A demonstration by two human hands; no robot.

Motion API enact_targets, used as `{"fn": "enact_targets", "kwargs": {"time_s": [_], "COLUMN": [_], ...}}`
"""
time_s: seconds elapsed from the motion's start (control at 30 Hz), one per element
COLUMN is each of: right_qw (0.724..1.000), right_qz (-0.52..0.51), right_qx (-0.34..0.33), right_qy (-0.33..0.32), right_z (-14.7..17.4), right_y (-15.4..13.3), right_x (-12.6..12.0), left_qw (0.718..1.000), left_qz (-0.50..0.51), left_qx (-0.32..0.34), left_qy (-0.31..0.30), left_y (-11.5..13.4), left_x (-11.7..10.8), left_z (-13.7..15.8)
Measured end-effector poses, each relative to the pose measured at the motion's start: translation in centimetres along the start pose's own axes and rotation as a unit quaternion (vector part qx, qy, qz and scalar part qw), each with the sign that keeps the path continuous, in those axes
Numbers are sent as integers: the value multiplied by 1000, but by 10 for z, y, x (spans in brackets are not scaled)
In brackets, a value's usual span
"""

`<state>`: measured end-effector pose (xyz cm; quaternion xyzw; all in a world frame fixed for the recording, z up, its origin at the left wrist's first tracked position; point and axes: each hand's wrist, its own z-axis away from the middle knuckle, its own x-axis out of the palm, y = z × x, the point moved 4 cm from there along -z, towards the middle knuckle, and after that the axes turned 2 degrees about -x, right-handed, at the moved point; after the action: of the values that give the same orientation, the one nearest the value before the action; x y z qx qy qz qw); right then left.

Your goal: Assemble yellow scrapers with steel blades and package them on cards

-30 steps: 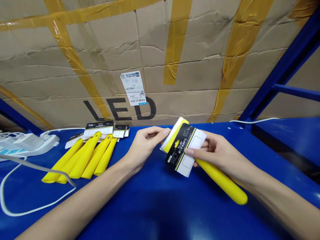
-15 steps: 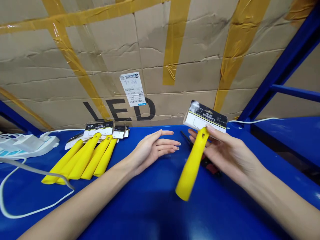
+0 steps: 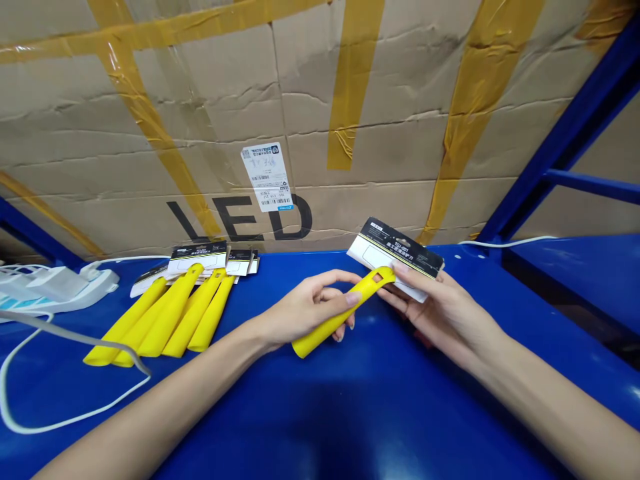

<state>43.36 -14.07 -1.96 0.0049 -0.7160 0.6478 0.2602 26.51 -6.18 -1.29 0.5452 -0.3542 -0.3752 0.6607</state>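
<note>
A yellow plastic handle (image 3: 334,325) with a hanging hole slants between my hands, above the blue table. My left hand (image 3: 313,308) is closed around its middle, thumb on top. At the handle's upper end, my right hand (image 3: 440,303) pinches a black-and-white printed header card (image 3: 395,250), its thumb beside the hole. How card and handle are joined cannot be made out. Behind the right hand, a dark and red object (image 3: 423,339) is mostly hidden. Left of my hands lie several similar yellow handles (image 3: 170,320) in an overlapping row, with header cards (image 3: 197,259) at their upper ends.
A taped cardboard box (image 3: 225,133) printed LED stands across the back of the blue table (image 3: 320,413). At the left are a white power strip (image 3: 60,293) and a looping cable (image 3: 60,427). Blue metal frame bars (image 3: 550,147) rise at the right.
My left hand has closed around the yellow handle, which has swung from hanging steeply to a flatter slant toward the left. The right hand has tilted the card and lowered it slightly.
</note>
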Motion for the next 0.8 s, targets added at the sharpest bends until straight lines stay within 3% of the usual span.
{"fn": "enact_targets", "kwargs": {"time_s": [0.3,0.57,0.8], "right_qw": [997,995,992], "right_qz": [72,100,124], "right_qx": [-17,9,-30], "right_qy": [24,-3,19], "right_z": [-1,2,0], "right_y": [-10,-8,-14], "right_x": [-6,-2,-5], "left_qw": [993,967,952], "left_qz": [-104,-216,-255], "left_qx": [15,107,141], "left_qy": [-50,78,96], "left_y": [9,10,17], "left_x": [-1,2,2], "left_z": [8,7,7]}}
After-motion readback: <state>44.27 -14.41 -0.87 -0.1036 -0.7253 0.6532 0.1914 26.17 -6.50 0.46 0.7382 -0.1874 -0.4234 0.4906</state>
